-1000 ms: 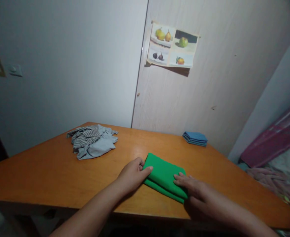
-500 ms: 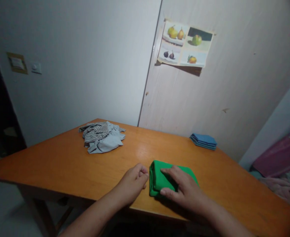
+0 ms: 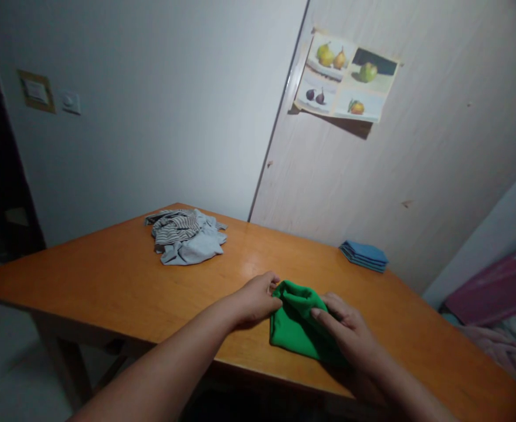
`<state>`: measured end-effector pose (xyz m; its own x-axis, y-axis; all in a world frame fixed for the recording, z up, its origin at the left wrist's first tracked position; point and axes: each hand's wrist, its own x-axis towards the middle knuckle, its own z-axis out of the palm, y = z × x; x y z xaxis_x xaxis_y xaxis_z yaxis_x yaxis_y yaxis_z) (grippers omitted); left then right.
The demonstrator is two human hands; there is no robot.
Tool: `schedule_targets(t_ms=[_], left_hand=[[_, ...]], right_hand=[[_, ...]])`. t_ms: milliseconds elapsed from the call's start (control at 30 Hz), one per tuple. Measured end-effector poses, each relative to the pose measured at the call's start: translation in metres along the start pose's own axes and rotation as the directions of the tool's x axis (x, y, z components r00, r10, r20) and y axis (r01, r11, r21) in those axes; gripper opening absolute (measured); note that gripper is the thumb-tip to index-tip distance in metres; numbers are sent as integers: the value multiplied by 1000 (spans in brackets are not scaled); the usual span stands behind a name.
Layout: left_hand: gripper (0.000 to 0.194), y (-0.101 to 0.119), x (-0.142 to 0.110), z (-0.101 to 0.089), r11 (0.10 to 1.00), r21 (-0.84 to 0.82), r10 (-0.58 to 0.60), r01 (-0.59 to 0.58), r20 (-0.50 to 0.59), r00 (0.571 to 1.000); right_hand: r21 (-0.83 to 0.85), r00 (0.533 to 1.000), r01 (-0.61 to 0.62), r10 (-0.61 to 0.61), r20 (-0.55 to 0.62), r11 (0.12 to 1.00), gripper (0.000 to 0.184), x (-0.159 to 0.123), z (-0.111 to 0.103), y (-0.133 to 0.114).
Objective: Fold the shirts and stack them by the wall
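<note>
A folded green cloth (image 3: 299,334) lies near the front edge of the table, its upper layer lifted and curled into an open fold at the far side. My left hand (image 3: 260,299) pinches the cloth's far left corner between thumb and fingers. On the other side, my right hand (image 3: 350,331) grips the right part of the raised layer, thumb on the near face and fingers behind it. Part of the cloth's right end is hidden by that hand.
The orange wooden table (image 3: 108,275) carries a crumpled pile of striped and grey clothes (image 3: 192,237) at the back left. A neat stack of folded blue cloths (image 3: 364,255) sits at the back right, close to the wall. Pink fabric (image 3: 491,287) shows beyond the table's right end.
My left hand has moved from beside the green cloth onto its left corner. My right hand, earlier flat on top, now grips it, and the upper layer has been raised. The view has shifted slightly.
</note>
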<state>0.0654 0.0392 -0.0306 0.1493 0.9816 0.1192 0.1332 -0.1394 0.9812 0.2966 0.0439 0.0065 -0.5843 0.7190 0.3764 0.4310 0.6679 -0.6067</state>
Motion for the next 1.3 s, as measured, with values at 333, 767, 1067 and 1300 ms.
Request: schedule_targets(t_ms=[333,767,1067,1300], left_hand=[[11,-5,34,-8,969,236,-57,78,-96,994],[14,3,37,-20,973,130,-200,193,42,979],[16,3,37,-21,977,75,-204,200,57,977],[21,5,34,-26,977,12,-211,211,106,972]], right_hand=[[-60,992,116,-112,59,991,26,2,-4,-11],[-256,977,213,-197,88,943,35,-14,8,-7],[-107,990,116,-106,95,987,28,-9,3,-15],[-251,972,189,-146,182,949,49,-24,7,-11]])
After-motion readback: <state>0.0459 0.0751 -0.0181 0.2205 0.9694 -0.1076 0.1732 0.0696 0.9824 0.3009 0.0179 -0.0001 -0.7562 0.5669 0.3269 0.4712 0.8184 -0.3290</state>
